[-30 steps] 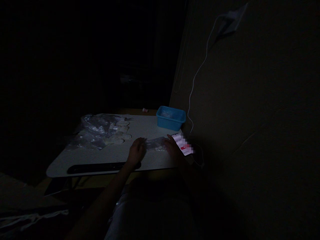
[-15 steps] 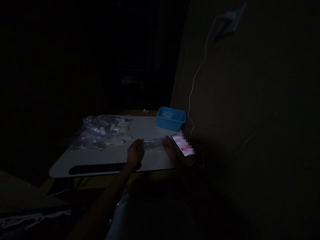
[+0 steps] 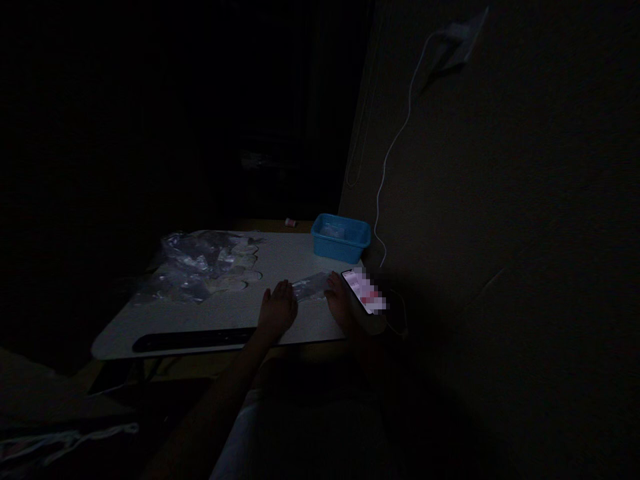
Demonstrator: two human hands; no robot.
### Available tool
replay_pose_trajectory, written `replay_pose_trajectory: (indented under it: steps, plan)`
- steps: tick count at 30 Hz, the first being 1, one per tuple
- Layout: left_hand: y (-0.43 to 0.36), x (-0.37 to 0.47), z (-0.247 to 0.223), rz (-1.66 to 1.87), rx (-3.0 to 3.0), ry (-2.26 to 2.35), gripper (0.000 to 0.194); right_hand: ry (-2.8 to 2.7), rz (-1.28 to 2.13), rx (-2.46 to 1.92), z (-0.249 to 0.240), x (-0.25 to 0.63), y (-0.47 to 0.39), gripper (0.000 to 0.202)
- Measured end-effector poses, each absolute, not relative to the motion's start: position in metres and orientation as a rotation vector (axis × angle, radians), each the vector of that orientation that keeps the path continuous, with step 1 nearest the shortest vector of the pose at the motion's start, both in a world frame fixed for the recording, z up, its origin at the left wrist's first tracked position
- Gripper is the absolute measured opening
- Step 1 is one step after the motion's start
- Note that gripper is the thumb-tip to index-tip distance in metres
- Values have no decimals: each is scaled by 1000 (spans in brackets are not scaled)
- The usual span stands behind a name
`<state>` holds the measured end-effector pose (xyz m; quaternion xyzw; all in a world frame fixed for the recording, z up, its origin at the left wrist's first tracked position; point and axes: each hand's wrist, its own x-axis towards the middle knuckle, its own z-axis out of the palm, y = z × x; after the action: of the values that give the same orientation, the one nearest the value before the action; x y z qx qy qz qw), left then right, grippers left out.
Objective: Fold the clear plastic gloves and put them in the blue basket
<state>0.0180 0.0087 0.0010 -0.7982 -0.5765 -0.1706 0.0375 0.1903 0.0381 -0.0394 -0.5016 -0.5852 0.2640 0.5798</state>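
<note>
A small clear plastic bag [image 3: 311,286] lies across the white table between my two hands. My left hand [image 3: 278,309] is laid out at the bag's left end, its fingers stretched and the palm down. At the opposite end my right hand [image 3: 341,301] has its thumb and fingers closed on the bag's edge, though the dark blurs the detail. Just right of that hand rests a phone [image 3: 361,288] with a lit screen, partly pixelated. Whether the bag holds anything cannot be made out.
A blue plastic basket [image 3: 340,249] stands at the table's back right, with clear packaging inside. Crumpled clear plastic [image 3: 187,257] and pale flat pieces [image 3: 235,277] lie at the left. A white cable [image 3: 384,173] hangs along the wall. The table [image 3: 200,317] has a dark slot near its front edge.
The bag was stretched between both hands and now lies flatter. My left hand has gone from a closed grip to extended fingers, a little to the right. The right hand has barely moved.
</note>
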Motion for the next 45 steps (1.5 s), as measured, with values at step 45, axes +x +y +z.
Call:
replay_pose_trajectory:
  steps: [45]
  plan:
    - [6,23,4,-335,-2386,-1818,53,-2095,-505,-1733,-11,194,43,48]
